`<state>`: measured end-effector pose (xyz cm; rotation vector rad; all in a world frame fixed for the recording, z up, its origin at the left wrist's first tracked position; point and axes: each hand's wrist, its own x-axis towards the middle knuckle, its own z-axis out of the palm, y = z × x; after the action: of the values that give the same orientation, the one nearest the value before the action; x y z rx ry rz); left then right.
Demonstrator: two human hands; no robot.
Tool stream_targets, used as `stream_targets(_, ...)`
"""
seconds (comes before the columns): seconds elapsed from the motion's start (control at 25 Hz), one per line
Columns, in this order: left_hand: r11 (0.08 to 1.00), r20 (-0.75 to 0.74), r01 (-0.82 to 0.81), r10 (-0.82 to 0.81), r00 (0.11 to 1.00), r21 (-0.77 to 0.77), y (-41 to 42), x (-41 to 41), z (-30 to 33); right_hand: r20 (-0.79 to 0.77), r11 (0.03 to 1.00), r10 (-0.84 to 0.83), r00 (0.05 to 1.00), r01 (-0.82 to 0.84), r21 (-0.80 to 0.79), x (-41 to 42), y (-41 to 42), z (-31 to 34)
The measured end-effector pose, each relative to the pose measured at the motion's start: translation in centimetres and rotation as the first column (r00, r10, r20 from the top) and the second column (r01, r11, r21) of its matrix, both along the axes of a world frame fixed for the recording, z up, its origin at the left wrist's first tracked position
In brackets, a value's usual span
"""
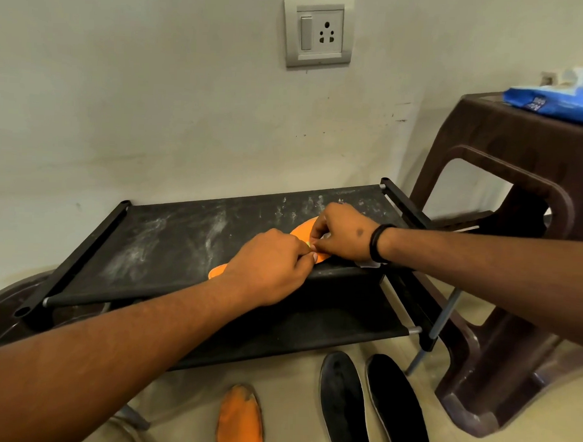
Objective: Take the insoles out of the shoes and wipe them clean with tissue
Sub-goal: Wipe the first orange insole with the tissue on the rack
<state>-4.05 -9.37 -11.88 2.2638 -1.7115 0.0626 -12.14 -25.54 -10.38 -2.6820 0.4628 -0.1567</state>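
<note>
Your left hand (269,266) is closed, fingers curled down and pinching the near edge of the orange insole (303,233) that lies on the dusty top shelf of the black rack (169,235). Your right hand (341,231) is also closed, bunched over the same insole with a scrap of white tissue (368,264) gripped under the palm; the two hands touch at the fingertips. Most of the insole is hidden beneath them, with only its far end and a bit of its near end showing. On the floor in front of the rack lie a second orange insole (239,419) and, to its right, two black insoles (344,403) side by side. A blue tissue pack (556,102) sits on the brown plastic stool (505,183) beside the rack; you cannot tell what remains inside it.
</note>
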Motion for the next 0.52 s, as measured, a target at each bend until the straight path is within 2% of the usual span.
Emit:
stream_targets(0.12, 0.999, -0.013, 0.032, -0.032, 0.999, 0.001, -0.1, 0.1, -0.1, -0.099, 0.999, 0.021, 0.995, -0.025, -0.044, -0.5, -1.4, 1.0)
stream_targets(0.2, 0.999, -0.019, 0.05, -0.05, 0.999, -0.011, -0.1, 0.1, -0.1, -0.108, 0.982, -0.081, 0.991, 0.06, -0.178, 0.1, -3.0, 1.2)
stream_targets(0.28, 0.998, -0.014, 0.067, -0.067, 0.998, -0.009, 0.0, 0.1, -0.1, -0.054, 0.954, -0.187, 0.981, 0.168, -0.25, 1.0, -3.6, 0.6)
stream_targets(0.36, 0.998, -0.005, 0.066, -0.066, 0.998, -0.006, 0.1, 0.1, 0.0, -0.006, 0.966, -0.182, 0.983, 0.178, -0.187, 1.8, -2.7, -0.3)
stream_targets(0.52, 1.0, 0.055, 0.013, -0.014, 0.998, 0.011, 0.1, -0.2, 0.3, -0.057, 0.999, 0.029, 0.998, -0.031, -0.028, 1.2, 0.3, 0.0)
